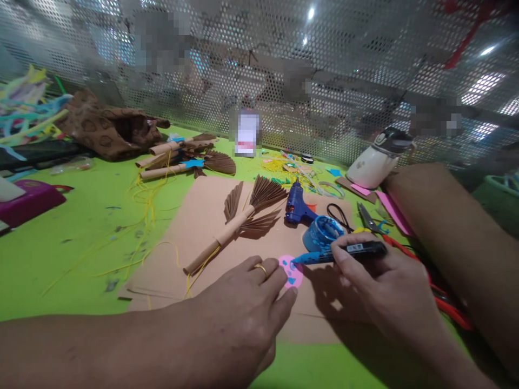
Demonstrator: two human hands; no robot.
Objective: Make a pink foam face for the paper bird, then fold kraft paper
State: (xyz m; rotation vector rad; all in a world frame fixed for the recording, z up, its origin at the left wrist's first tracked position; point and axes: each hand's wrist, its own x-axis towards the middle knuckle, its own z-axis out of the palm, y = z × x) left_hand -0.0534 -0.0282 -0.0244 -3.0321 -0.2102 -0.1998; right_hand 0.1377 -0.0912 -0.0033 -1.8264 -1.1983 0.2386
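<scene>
A small pink paper circle [295,274] with blue painted marks lies on brown paper sheets [170,248]. My left hand [249,305] pins its left edge down with thumb and fingers. In my right hand [379,281] is a black marker [357,249], its front end coated in blue, the tip touching the circle. Just beyond stands an open tub of blue paint [318,235]. Farther left on the sheets is a rolled-paper stick figure [235,224] with pleated brown fans and yellow string.
A blue glue gun [297,205] lies behind the tub. Scissors [368,219] and red-handled tools are at the right, beside a brown paper roll [446,232]. A white bottle [375,162], a phone [247,132] and more paper figures [182,159] stand or lie toward the perforated metal screen [267,65].
</scene>
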